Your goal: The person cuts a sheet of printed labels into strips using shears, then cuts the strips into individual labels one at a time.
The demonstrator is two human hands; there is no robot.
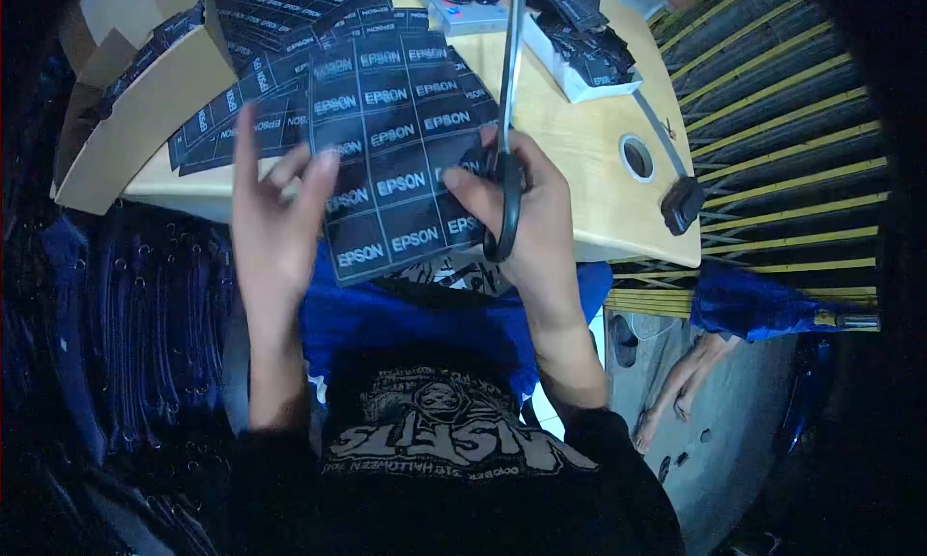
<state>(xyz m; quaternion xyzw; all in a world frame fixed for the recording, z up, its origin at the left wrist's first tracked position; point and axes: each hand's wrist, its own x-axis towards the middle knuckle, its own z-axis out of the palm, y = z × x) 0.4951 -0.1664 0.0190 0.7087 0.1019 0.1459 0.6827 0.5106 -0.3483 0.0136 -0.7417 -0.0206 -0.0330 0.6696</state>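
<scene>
A black sheet (396, 184) printed with rows of EPSON labels is held up over the table's front edge. My right hand (521, 208) grips the sheet's right side with thumb and fingers, and scissors (509, 175) with black handles are in the same hand, blades pointing up. My left hand (280, 208) is at the sheet's left edge, fingers apart; whether its thumb touches the sheet is hard to tell. More EPSON sheets (261, 122) lie on the table behind.
A cardboard box (154, 112) stands at the left of the table (599, 204). A white box (589, 88) of cut labels and a black object (682, 205) are on the right. Another person's legs (676, 382) show at lower right.
</scene>
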